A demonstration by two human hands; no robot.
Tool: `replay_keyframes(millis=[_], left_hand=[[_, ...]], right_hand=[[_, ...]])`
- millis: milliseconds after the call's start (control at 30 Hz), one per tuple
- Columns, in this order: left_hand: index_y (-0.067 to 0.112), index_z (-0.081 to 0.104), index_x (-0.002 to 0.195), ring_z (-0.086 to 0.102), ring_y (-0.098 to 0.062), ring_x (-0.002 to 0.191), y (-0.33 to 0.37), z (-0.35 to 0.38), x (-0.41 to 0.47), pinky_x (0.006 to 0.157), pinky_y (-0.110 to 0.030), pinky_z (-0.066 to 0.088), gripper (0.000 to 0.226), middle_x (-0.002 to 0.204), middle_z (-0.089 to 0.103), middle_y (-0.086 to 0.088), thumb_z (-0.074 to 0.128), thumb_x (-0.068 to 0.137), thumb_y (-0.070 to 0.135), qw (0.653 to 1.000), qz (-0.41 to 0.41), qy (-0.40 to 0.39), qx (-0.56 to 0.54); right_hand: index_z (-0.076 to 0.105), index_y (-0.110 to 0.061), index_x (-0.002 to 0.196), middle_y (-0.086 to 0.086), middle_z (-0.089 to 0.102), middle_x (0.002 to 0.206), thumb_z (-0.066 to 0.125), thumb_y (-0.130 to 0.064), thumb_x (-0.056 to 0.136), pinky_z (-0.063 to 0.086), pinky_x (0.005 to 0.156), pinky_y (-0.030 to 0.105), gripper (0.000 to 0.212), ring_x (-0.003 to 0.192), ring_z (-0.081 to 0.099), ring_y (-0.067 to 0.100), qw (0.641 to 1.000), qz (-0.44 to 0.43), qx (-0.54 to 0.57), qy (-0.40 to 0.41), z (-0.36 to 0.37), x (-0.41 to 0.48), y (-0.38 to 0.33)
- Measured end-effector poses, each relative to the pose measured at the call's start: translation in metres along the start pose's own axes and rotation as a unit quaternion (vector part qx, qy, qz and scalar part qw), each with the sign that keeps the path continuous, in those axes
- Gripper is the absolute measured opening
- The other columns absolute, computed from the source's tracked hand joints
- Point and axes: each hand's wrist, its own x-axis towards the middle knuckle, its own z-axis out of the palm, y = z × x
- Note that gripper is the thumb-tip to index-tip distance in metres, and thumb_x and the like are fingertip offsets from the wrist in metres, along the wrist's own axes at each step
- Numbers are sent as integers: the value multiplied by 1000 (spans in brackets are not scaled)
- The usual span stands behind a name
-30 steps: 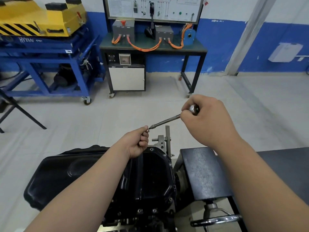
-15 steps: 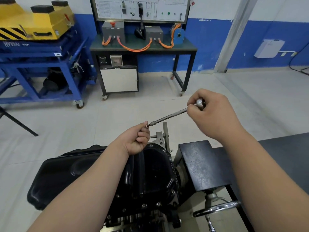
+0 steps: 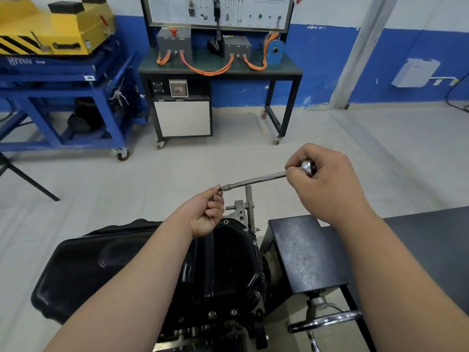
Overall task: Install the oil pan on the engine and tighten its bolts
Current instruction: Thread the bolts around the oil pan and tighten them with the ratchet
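Observation:
The black oil pan (image 3: 228, 262) sits on the engine below me, with bolts (image 3: 234, 312) visible in its near and right flange. Above its far end I hold a slim metal socket driver (image 3: 256, 179) level in the air. My right hand (image 3: 322, 181) grips its rounded chrome end. My left hand (image 3: 205, 212) is curled at the tool's tip, fingers pinching a small bolt or socket there; the piece itself is mostly hidden.
The engine stand's black plate (image 3: 304, 252) and chrome crank handle (image 3: 327, 320) lie to the right. A black drip tray (image 3: 83, 270) sits on the floor at left. Farther off stand a blue cart (image 3: 63, 102) with a yellow unit and a training bench (image 3: 220, 69).
Both hands and the driver stay together above the pan. The right hand has shifted slightly right along the tool's end; the view has swung a little to the right.

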Motion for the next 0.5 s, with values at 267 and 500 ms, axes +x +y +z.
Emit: replay_keyframes(millis=[267, 500], left_hand=[[12, 48, 66, 32, -2, 32, 3, 1, -11, 27, -13, 20, 18, 51, 41, 6, 56, 78, 22, 998, -7, -45, -45], [13, 48, 69, 36, -4, 32, 5, 0, -14, 28, -14, 20, 17, 50, 41, 6, 55, 81, 24, 996, 6, -63, -59]], right_hand=[[60, -24, 63, -15, 51, 48, 54, -15, 69, 30, 39, 10, 12, 41, 41, 4, 1000, -1, 20, -14, 5, 10, 7], [60, -23, 62, -14, 50, 47, 56, -10, 72, 29, 38, 10, 17, 40, 39, 5, 999, -13, 26, -25, 7, 14, 7]])
